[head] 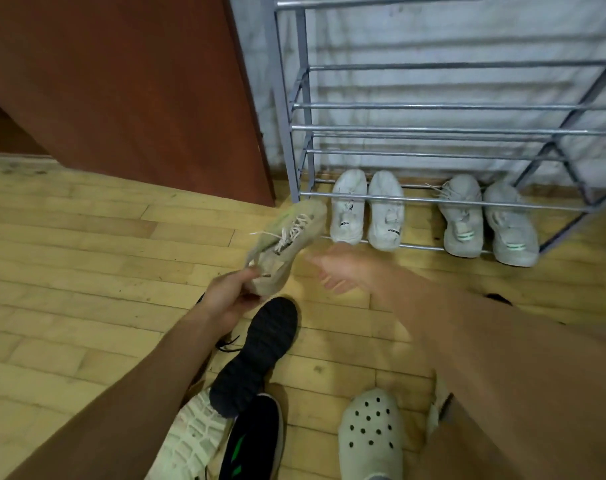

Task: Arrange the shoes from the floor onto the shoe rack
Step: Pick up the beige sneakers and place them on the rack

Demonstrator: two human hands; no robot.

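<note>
Floorboards (87, 271), yellow wood, run to a whitish wall (433, 88) and a brown panel (121, 81) far left; the grey shoe rack (433, 129) stands against that wall, a white pair (348, 209) and a grey pair (462, 220) on its bottom shelf. And the left hand (225, 299) grips the beige sneaker (287, 244) by its heel near the rack's left corner; the right hand (339, 271), blurred, hangs open-fingered, empty.

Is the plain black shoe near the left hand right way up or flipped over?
Flipped over: the black shoe shows its ridged sole to the camera, and its upper is hidden underneath.
</note>
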